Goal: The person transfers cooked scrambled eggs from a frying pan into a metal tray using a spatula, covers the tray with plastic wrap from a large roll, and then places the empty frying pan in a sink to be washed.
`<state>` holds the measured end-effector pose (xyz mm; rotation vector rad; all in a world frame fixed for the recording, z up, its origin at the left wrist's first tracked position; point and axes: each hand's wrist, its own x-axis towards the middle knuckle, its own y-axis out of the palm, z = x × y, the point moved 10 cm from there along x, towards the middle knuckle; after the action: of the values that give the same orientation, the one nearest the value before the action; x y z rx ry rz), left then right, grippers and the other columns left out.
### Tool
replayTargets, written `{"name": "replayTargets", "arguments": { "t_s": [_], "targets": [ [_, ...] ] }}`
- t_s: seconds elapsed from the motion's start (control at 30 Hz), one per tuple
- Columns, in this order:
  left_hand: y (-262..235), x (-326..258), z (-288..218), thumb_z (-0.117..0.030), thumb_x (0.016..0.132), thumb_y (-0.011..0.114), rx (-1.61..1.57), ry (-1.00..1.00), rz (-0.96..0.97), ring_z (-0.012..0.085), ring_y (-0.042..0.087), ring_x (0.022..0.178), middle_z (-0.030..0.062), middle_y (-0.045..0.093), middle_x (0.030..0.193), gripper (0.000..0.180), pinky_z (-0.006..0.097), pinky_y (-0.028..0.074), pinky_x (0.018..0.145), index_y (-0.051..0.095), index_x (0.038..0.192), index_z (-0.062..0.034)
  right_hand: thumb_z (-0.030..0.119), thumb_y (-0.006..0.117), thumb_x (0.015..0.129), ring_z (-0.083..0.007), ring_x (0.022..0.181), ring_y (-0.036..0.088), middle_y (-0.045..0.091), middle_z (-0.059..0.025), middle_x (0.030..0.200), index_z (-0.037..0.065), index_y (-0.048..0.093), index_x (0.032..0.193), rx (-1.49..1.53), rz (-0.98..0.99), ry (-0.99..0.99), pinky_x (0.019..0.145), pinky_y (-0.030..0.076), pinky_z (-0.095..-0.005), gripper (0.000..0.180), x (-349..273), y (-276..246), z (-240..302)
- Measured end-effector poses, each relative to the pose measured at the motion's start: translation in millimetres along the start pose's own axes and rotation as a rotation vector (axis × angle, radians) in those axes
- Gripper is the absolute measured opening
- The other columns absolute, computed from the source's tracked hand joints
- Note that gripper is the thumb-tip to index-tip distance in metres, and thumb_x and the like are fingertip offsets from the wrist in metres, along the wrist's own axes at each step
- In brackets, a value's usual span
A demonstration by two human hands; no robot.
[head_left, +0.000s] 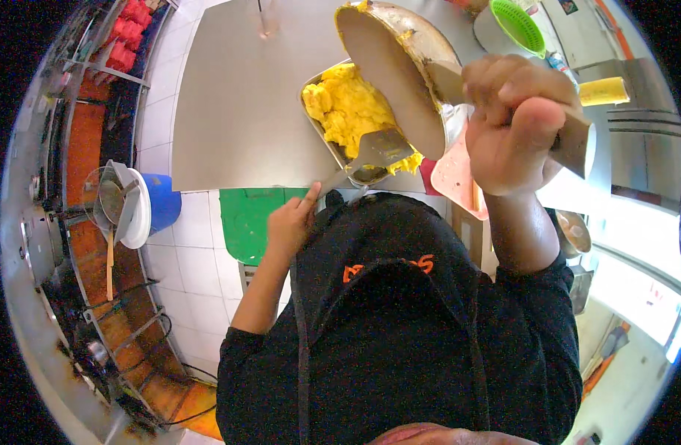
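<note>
Two-handed work at the near edge of the desk point(236, 96), seen from above. Your pot point(392, 78), the largest vessel, is tipped on its side over the right of the tray point(308, 111), its mouth turned toward the desk's left edge. Whether its rim touches the food cannot be told; for a steady step, it would be best held low, with the mouth inside the tray's outline. The tray lies well in from the desk's left edge, its near end at the near edge; check that it cannot slide off under pressure. In it sits the yellow mash point(348, 100), heaped toward the far end. Your right hand point(514, 122) has its fingers clenched round the pot's handle point(445, 80); a firm wrist should check any swing. Your left hand point(292, 222) appears to grasp the spatula point(383, 148), one finger laid along the shaft. The broad blade overlies the mash's near part; short strokes, drawn away from the near edge, would probably limit spillage. Writing: orange lettering point(388, 268) marks the front of your black garment point(399, 356), partly hidden by a fold; no label can be made out on the pot, tray or spatula.
</note>
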<state>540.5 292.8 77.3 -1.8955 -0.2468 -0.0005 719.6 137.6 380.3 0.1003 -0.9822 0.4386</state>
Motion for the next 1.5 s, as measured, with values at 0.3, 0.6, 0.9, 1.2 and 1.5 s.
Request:
{"name": "replayTargets", "arguments": {
  "t_s": [0.3,0.6,0.9,1.2,1.5],
  "targets": [
    [7,-18,12,-0.015,0.081,0.058,0.01,-0.095,0.022,0.0229,0.052,0.052,0.0046,0.047,0.062,0.049,0.036,0.043,0.045,0.049,0.127,-0.0302,0.042,0.042,0.093,-0.013,0.051,0.036,0.037,-0.0009,0.057,0.006,0.047,0.083,0.214,-0.049,0.006,0.054,0.037,-0.0324,0.038,5,-7,-4],
    [5,-27,13,-0.017,0.08,0.06,0.002,-0.122,-0.021,0.0224,0.052,0.052,0.0048,0.047,0.062,0.049,0.036,0.043,0.046,0.051,0.126,-0.0302,0.041,0.045,0.093,-0.0141,0.05,0.038,0.041,-0.0028,0.056,0.005,0.048,0.081,0.188,-0.051,0.034,0.051,0.036,-0.0323,0.038,11,-3,-5],
    [16,-41,23,-0.014,0.079,0.059,-0.05,-0.168,-0.014,0.024,0.053,0.054,0.0056,0.048,0.063,0.05,0.037,0.044,0.048,0.051,0.126,-0.0292,0.039,0.049,0.091,-0.0157,0.05,0.04,0.043,-0.0053,0.057,0.004,0.05,0.077,0.189,-0.087,0.047,0.05,0.036,-0.0327,0.038,27,-10,-10],
    [18,-44,25,-0.018,0.082,0.059,-0.063,-0.177,-0.03,0.0247,0.053,0.054,0.0062,0.049,0.063,0.046,0.037,0.043,0.047,0.05,0.126,-0.0306,0.038,0.052,0.09,-0.0153,0.052,0.038,0.038,-0.0024,0.056,0.004,0.052,0.079,0.305,0.035,0.075,0.051,0.035,-0.0319,0.036,43,-10,-28],
    [19,-43,24,-0.017,0.082,0.06,-0.073,-0.184,-0.056,0.0249,0.054,0.054,0.0067,0.05,0.064,0.047,0.037,0.044,0.048,0.05,0.126,-0.0296,0.038,0.05,0.091,-0.0132,0.05,0.037,0.036,-0.0008,0.054,0.004,0.052,0.081,0.355,0.135,0.001,0.05,0.034,-0.0306,0.035,46,1,-22]
  ]
}}
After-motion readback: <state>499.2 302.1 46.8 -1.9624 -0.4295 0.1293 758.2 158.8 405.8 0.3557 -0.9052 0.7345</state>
